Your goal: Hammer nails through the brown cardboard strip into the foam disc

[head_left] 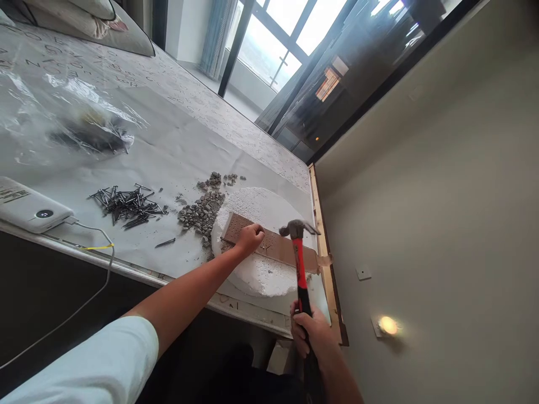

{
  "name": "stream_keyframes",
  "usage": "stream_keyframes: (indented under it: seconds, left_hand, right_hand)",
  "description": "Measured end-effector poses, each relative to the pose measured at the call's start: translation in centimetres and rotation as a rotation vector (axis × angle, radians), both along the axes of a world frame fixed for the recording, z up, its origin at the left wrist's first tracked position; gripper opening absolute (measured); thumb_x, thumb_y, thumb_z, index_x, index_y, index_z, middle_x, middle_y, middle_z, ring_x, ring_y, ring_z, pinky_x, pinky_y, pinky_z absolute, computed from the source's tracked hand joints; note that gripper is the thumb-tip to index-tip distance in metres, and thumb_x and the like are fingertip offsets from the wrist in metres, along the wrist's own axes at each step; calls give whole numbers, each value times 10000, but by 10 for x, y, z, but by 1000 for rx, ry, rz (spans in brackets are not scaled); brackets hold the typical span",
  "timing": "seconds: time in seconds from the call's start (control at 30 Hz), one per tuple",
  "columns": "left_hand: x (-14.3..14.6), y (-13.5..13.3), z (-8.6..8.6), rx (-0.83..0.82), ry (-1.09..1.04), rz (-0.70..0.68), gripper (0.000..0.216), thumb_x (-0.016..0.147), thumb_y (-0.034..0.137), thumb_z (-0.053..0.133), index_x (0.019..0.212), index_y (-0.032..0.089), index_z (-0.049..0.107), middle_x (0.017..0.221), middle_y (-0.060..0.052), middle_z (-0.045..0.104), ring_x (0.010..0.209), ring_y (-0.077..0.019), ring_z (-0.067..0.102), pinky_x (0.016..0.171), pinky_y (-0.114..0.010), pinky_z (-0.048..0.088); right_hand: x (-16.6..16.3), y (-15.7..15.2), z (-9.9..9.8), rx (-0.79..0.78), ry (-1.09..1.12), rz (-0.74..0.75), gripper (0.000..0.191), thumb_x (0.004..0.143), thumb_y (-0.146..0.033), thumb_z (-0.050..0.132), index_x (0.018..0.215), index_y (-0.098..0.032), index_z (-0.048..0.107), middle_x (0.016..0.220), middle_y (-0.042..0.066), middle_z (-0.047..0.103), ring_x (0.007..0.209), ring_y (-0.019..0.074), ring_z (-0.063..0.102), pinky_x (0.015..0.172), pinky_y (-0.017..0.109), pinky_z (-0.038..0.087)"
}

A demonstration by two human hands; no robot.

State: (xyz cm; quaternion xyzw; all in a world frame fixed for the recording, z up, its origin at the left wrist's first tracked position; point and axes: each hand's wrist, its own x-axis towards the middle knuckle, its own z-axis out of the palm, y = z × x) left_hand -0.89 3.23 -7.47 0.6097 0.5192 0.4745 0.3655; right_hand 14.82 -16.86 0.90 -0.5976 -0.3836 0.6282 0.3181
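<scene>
My right hand [311,331] is wrapped around the dark grip of a red and black claw hammer [300,264]. The hammer's metal head is raised near the right half of a brown board [280,247] dotted with small holes or marks. On the board's left half, my left hand [250,239] is closed with its fingertips pinched together; what they hold, if anything, is too small to make out. Under the board lies a rough white round foam slab [263,278]. A pile of nails [128,205] and a single nail [165,243] lie to the left.
Grey gravel [201,214] is heaped against the slab's left edge. Farther left are a white power bank [31,205] with a cable [110,269] over the table's edge, and a clear plastic bag [84,120]. A wooden strip [322,224] borders the wall side.
</scene>
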Motion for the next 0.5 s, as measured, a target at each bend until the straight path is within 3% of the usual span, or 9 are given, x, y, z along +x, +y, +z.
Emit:
stream_keyframes:
  seconds: [0.13, 0.37, 0.5]
  left_hand:
    - [-2, -2, 4, -25, -2, -16, 214, 710, 201, 430, 705, 152, 639, 681, -40, 634, 642, -150, 544, 577, -245, 375]
    - [-6, -3, 6, -24, -13, -38, 213, 692, 182, 438, 712, 150, 648, 687, -36, 636, 645, -147, 544, 577, -239, 375]
    - [-8, -3, 8, -23, -17, -66, 200, 688, 180, 444, 691, 153, 643, 657, -21, 626, 629, -138, 541, 568, -232, 381]
  right_hand:
    - [-7, -1, -24, -80, 1, 25, 95, 640, -236, 491, 694, -197, 423, 358, -127, 366, 236, 45, 285, 252, 167, 253]
    - [2, -1, -13, 68, 123, -32, 114, 688, -255, 510, 762, -189, 455, 382, -135, 377, 231, 42, 273, 241, 165, 263]
    - [-4, -1, -36, 27, 172, -10, 122, 666, -264, 502, 751, -189, 456, 372, -135, 375, 228, 44, 273, 241, 170, 289]
